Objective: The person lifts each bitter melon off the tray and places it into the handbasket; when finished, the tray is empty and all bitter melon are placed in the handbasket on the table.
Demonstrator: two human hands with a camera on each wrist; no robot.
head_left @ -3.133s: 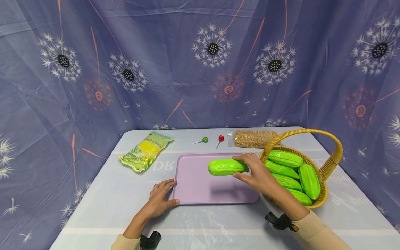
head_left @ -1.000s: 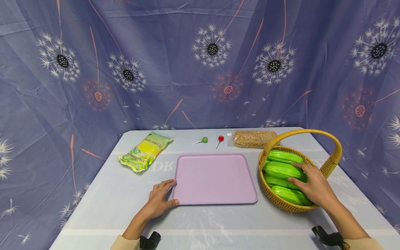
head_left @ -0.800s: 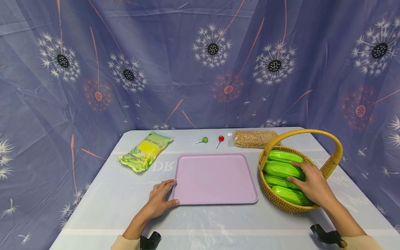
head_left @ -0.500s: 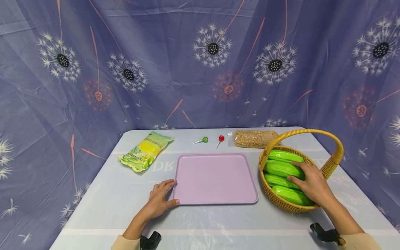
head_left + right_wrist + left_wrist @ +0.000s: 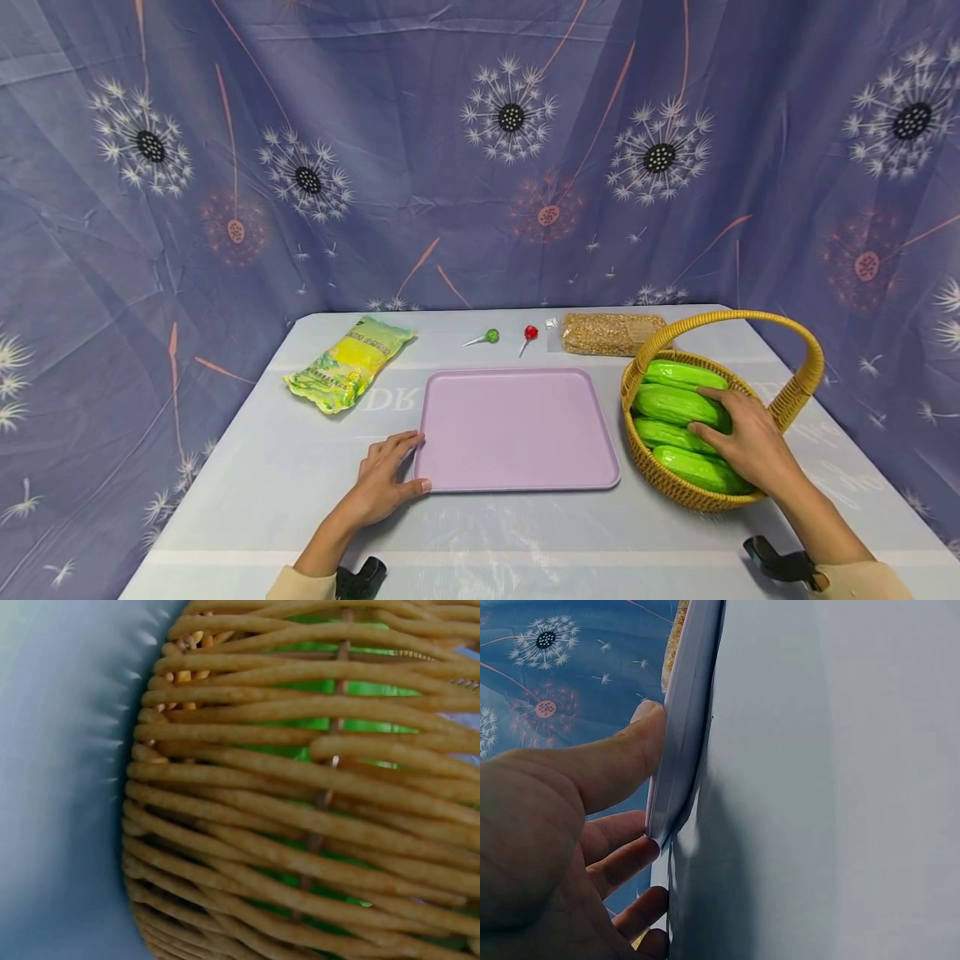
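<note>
Inside the yellow wicker basket (image 5: 667, 490) on the right, my right hand (image 5: 752, 440) grips a bright green, bumpy bitter melon (image 5: 675, 406) by its right end, thumb in front and fingers behind. Several similar bitter melons (image 5: 697, 469) lie beside and under it. The right wrist view has only the basket's woven wall (image 5: 300, 795), with green through its gaps and the hand hidden. My left hand (image 5: 381, 485) rests against the near left corner of a bare lilac tray (image 5: 517, 429). Its extended thumb (image 5: 626, 754) and fingertips touch the tray's rim (image 5: 682, 712).
Behind the tray lie a green lollipop (image 5: 491, 336), a red lollipop (image 5: 531, 332) and a clear bag of tan grains (image 5: 611, 333). A yellow-green packet (image 5: 352, 362) lies at the left. The basket's tall handle (image 5: 738, 315) arches over its contents. A patterned cloth (image 5: 420, 167) hangs behind.
My right hand has carried the bitter melon from above the tray rightward into the basket, where it has stayed almost still for the last second. The left hand has stayed at the tray corner.
</note>
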